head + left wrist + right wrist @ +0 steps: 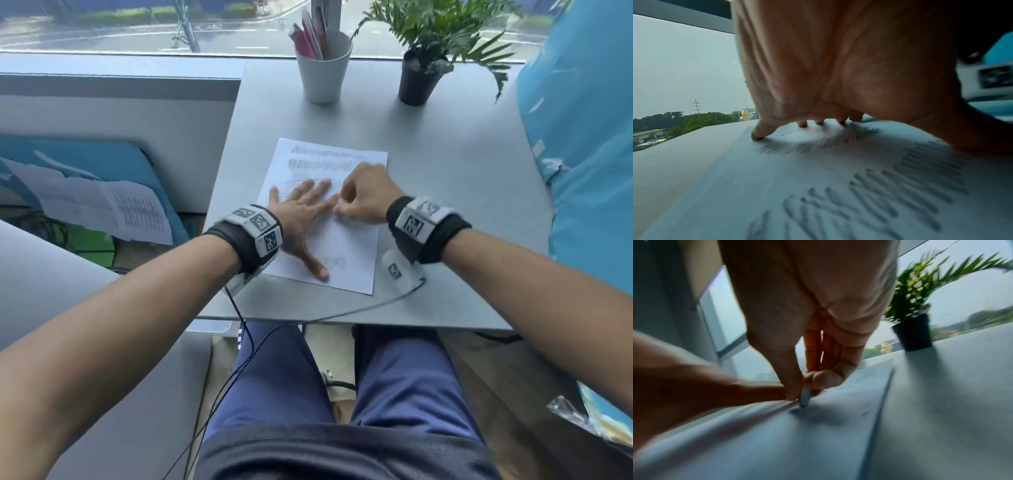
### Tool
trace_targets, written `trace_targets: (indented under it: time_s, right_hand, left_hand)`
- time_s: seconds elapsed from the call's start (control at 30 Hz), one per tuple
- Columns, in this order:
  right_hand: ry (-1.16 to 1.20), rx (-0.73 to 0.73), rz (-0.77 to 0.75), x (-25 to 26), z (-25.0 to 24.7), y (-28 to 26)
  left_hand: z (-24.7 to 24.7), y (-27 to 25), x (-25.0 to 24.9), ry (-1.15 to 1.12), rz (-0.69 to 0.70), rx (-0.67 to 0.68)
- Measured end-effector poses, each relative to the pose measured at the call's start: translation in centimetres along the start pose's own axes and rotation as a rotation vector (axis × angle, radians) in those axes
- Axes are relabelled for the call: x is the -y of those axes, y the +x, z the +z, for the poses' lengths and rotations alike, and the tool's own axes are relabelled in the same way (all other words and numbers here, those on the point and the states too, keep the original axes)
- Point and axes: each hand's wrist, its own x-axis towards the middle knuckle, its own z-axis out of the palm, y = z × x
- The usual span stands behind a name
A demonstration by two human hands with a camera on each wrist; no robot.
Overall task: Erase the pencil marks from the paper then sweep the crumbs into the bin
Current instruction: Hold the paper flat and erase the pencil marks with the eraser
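Left hand (301, 219) spread flat pins the paper (356, 240); right hand (363, 198) pinches an eraser (805, 397). Short, light strokes away from the pinned edge should spare creases.

Grey table (445, 178) is sitting by the window, w/ a sheet of paper (356, 246) lying flat near its front edge. At the back, a white cup (323, 77) & a black plant pot (419, 82) are standing side by side, apart from the paper.
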Motion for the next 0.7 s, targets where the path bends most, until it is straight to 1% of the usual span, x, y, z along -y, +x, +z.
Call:
trace_targets:
  time_s: [0.07,0.1,0.13,0.23,0.27,0.3,0.33,0.4,0.43,0.47,0.53,0.6,0.67,0.7]
  right_hand:
    - [-0.008,0.138,-0.099,1.7,1.8,-2.4]
    - [-0.012,0.175,-0.117,1.6,1.7,-2.6]
    - [-0.006,0.168,-0.093,1.0,1.0,-1.8]
    - [0.026,-0.022,0.057,-1.5,-1.7,1.5]
    - [0.013,-0.057,0.064,-1.7,-1.8,1.7]
    - [0.0,-0.053,0.041,-1.3,-1.3,1.4]
    - [-0.01,-0.015,-0.005,-0.4,-0.4,0.5]
    - [-0.023,0.136,-0.102,1.5,1.3,-2.0]
    - [-0.03,0.182,-0.116,1.5,1.2,-2.3]
    - [-0.038,0.19,-0.094,1.0,0.6,-1.6]
    - [-0.005,0.076,0.008,-0.6,-1.2,0.8]
    - [0.001,-0.022,0.043,-1.1,-1.9,1.8]
    - [-0.033,0.015,-0.019,0.2,-0.4,0.6]
    - [-0.058,0.078,-0.066,1.2,0.7,-0.8]
  left_hand:
    - [0.1,0.1,-0.1,0.014,0.001,0.007]
    - [0.0,0.1,-0.1,0.017,0.002,0.008]
    - [0.0,0.0,-0.1,0.011,0.005,0.008]
    - [-0.1,-0.1,0.1,-0.011,0.008,-0.002]
    - [0.0,-0.2,0.1,-0.018,0.006,-0.004]
    - [0.0,-0.2,0.1,-0.026,0.002,-0.005]
    - [0.1,-0.1,0.1,-0.027,0.001,-0.004]
    - [0.2,0.0,0.0,-0.01,0.0,-0.006]
    - [0.1,0.0,0.0,-0.002,0.0,-0.005]
    - [-0.1,0.0,0.0,-0.006,-0.001,-0.001]
    - [-0.2,-0.2,0.0,-0.019,-0.005,0.006]
    - [-0.2,-0.4,-0.1,-0.024,-0.008,0.014]
    - [0.0,-0.4,-0.1,-0.023,-0.007,0.025]
    - [0.0,-0.3,-0.1,-0.021,-0.005,0.03]
